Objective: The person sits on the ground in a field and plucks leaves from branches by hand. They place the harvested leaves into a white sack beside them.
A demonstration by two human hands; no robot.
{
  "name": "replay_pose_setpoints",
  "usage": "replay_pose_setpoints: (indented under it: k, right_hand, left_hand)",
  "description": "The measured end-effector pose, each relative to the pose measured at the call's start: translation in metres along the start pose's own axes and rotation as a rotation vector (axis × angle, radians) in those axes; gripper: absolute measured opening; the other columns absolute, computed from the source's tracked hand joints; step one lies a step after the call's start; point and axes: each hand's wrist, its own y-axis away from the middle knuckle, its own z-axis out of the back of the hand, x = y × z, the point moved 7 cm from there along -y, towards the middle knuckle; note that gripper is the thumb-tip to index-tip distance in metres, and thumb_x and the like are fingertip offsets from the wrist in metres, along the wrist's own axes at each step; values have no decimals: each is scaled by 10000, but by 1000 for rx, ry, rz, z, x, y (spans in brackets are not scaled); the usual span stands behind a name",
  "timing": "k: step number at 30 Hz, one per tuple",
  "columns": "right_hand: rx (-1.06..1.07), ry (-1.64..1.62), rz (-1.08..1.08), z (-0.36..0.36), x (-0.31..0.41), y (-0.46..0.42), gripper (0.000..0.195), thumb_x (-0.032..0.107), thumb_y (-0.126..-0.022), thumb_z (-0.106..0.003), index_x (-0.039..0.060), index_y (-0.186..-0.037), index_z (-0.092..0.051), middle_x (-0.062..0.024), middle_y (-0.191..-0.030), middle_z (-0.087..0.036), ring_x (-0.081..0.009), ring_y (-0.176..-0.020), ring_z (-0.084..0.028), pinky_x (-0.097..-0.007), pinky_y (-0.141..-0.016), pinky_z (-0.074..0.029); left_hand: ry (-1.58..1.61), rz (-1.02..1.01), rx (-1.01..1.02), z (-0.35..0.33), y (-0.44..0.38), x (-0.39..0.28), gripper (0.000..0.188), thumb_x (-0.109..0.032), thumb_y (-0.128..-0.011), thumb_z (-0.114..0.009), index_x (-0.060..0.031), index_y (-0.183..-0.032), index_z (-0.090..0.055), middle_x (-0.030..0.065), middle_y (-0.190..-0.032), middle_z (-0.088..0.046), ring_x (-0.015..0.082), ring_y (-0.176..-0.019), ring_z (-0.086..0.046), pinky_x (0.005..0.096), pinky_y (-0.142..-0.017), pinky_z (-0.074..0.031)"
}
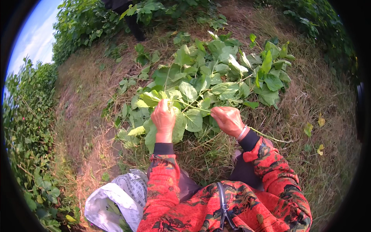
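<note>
My left hand [164, 117] grips the leafy end of a green branch, with large leaves [152, 98] around its fingers. Further right, my right hand [227, 119] is closed on the bare stem [192, 107] of that branch. The stem passes behind the right wrist, and its thin end [272, 138] sticks out to the right. Just beyond both hands lies a wide heap of cut leafy branches [217, 72] on the grass. My fingertips are partly hidden from this view.
A white woven plastic bag [113, 200] bearing writing stands open at the lower left, with green leaves inside. Dense leafy bushes [29, 121] line the left side and the top. A person's dark-clothed leg [134, 26] shows at the top left. Dry grass [304, 98] surrounds the heap.
</note>
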Motion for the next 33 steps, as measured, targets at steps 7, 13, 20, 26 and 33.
replay_pose_setpoints:
  k: [7,13,20,26,33]
  right_hand:
    - [-10,-117,-125,14,-7,1,97,120,-857,-594,65,-813,-528,-138,-648,-564,-348,-606,-589,-431,-543,-472]
    - [176,21,-336,17,-52,15,453,282,-905,-585,88,-1303,-490,-145,-1092,-608,-347,-931,-619,-420,-790,-513]
    - [-495,-372,-618,138,-119,72,278,168,-925,-565,20,-1160,-582,-128,-1041,-652,-229,-912,-646,-331,-811,-505]
    - [-410,-11,-1164,151,-214,305,272,230,-869,-570,41,-1050,-641,-165,-983,-678,-312,-942,-648,-393,-838,-499]
    - [-76,194,-1366,92,-196,394,225,139,-852,-514,99,-1005,-675,-168,-961,-680,-356,-931,-637,-429,-840,-499]
  left_hand:
    - [910,798,-131,-18,3,85,106,-145,-859,-632,-47,-898,-636,35,-809,-642,165,-705,-596,299,-657,-471]
    - [1420,936,101,-17,17,60,321,-195,-948,-559,39,-1167,-578,128,-1075,-636,221,-918,-631,346,-794,-530]
    - [1511,839,279,6,31,109,337,-240,-993,-424,-13,-1197,-570,113,-1180,-605,253,-1049,-593,387,-927,-479]
    - [1322,1033,73,2,43,123,385,-267,-975,-445,-20,-1249,-554,124,-1234,-582,272,-1089,-577,408,-949,-466]
    - [1258,1089,116,-22,46,129,384,-254,-960,-449,-19,-1243,-558,123,-1237,-581,277,-1090,-577,416,-951,-466]
